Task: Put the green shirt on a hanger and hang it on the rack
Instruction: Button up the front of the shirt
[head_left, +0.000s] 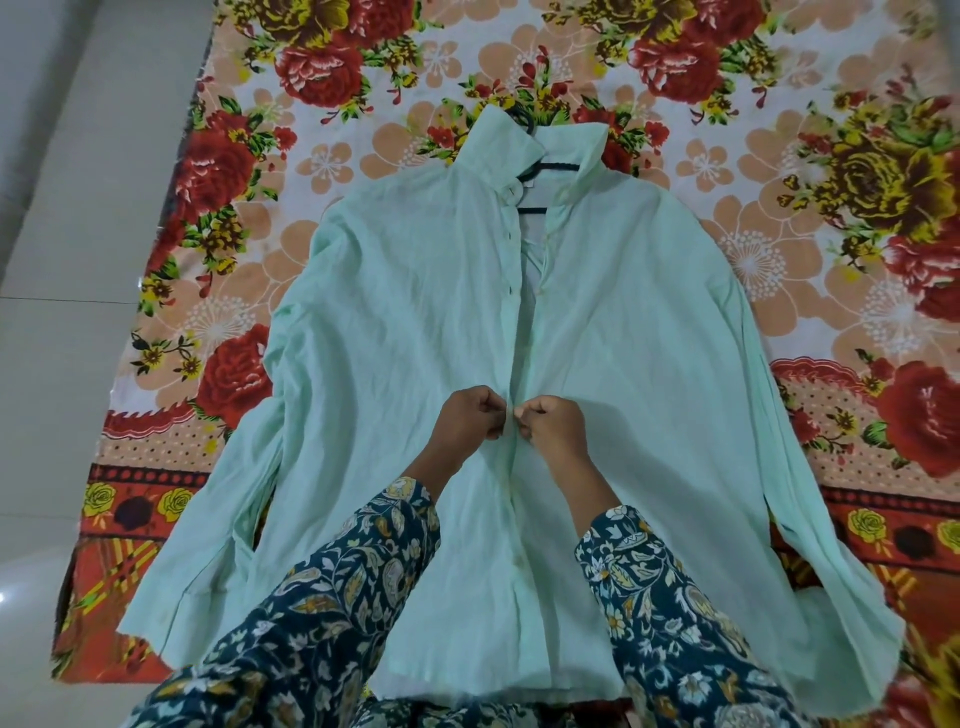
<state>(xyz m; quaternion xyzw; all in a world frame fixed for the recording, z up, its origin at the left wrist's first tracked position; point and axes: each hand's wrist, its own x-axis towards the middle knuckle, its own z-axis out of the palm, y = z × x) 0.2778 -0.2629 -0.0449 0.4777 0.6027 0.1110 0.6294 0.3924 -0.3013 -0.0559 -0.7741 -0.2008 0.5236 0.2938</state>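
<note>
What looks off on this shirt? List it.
The green shirt is open from the collar down, showing the dark hanger. The collar stands up unevenly. Both hands pinch the placket.

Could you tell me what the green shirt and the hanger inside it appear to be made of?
The green shirt looks like a thin, matte woven fabric, perhaps cotton: it is finely creased and slightly see-through near the placket. The hanger shows only as thin dark bars at the open collar; slender and smooth, so possibly coated wire or plastic, but too little is visible to say.
</note>
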